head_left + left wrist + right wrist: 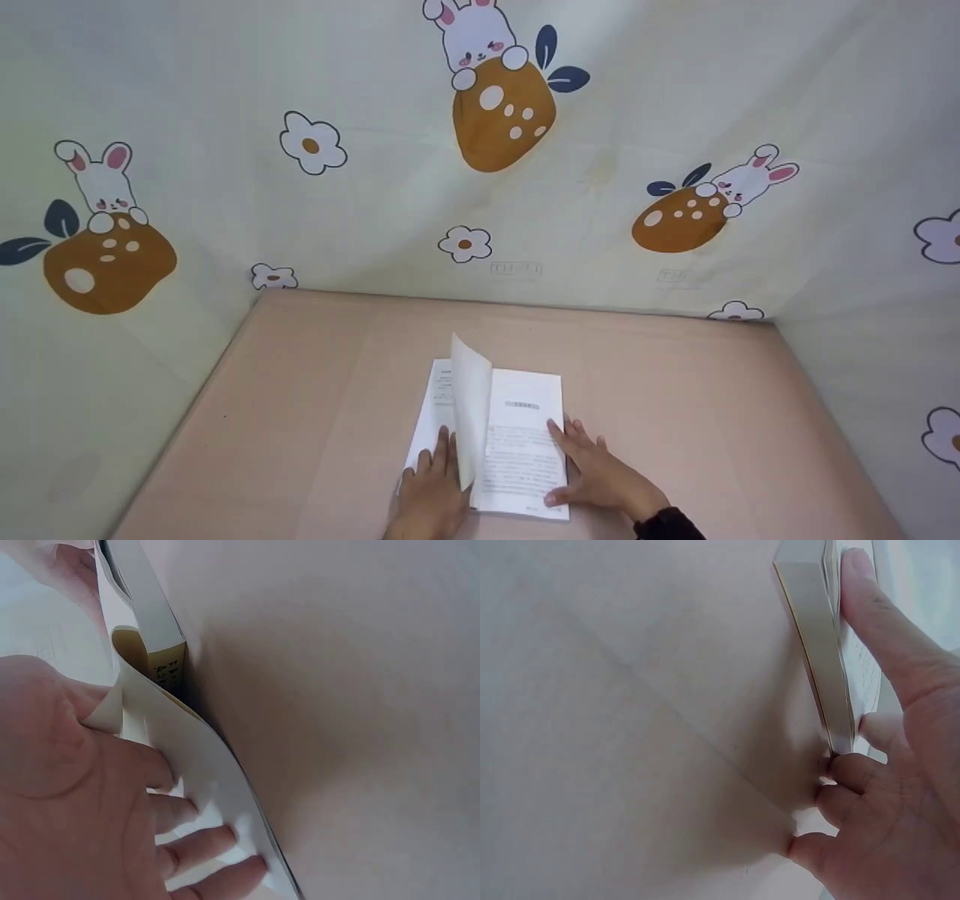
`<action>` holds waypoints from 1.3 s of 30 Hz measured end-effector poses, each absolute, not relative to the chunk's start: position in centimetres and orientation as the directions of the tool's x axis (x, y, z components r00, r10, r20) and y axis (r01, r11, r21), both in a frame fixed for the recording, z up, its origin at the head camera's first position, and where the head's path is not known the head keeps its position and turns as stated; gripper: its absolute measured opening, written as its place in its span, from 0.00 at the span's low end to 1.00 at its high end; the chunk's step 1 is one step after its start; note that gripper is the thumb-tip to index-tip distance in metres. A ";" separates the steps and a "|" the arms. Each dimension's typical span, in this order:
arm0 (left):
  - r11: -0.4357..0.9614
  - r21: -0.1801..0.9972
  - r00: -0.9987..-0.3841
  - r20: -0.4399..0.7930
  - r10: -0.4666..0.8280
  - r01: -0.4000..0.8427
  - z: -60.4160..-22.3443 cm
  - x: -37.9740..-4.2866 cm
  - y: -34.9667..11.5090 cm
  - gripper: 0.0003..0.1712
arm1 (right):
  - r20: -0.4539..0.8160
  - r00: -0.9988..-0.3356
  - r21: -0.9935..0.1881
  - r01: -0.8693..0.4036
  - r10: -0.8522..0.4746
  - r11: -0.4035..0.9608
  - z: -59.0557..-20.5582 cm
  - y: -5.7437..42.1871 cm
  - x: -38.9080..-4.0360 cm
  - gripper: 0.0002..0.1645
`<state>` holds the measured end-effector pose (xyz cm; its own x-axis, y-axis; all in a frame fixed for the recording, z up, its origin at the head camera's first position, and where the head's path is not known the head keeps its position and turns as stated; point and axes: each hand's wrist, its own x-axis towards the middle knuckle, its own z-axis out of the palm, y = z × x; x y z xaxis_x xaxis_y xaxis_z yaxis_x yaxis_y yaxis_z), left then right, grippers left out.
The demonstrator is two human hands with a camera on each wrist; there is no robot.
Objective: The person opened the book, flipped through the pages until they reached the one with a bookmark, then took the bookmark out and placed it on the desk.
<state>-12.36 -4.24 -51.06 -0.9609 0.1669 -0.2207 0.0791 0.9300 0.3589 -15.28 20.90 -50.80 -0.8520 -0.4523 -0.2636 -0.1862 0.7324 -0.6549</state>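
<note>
An open book lies on the table with its thick stack of pages on the right. One leaf stands up near the spine, curving between the two sides. My left hand rests on the left page, fingers extended and pressing it flat; in the left wrist view the bent leaf meets this hand near the thumb. At the book's right edge is my right hand, its thumb and index finger on the printed page. In the right wrist view its other fingers are beside the thick page block.
The book lies near the front of a table covered in plain pinkish-beige cloth. Behind and at both sides hangs a pale curtain printed with rabbits, brown fruit and flowers. A dark sleeve cuff shows at the right wrist.
</note>
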 end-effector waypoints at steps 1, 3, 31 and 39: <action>0.931 0.358 -0.960 -0.229 0.163 0.073 -51.1 -12.4 -4.2 0.41 | -0.264 -0.852 -0.652 -0.187 -0.451 0.735 -50.8 20.9 -15.3 0.67; 0.930 0.363 -0.958 -0.240 0.159 0.063 -51.1 -12.4 -4.2 0.41 | -0.266 -0.855 -0.648 -0.184 -0.446 0.739 -50.8 20.9 -15.3 0.67; 0.986 0.132 -0.994 0.044 0.096 0.101 -51.4 -12.7 -4.8 0.39 | -0.248 -0.856 -0.654 -0.197 -0.454 0.730 -50.8 21.0 -15.1 0.66; 0.994 0.077 -0.997 0.016 0.078 0.079 -51.1 -13.3 -5.1 0.25 | -0.258 -0.858 -0.647 -0.187 -0.444 0.739 -50.8 21.0 -15.1 0.66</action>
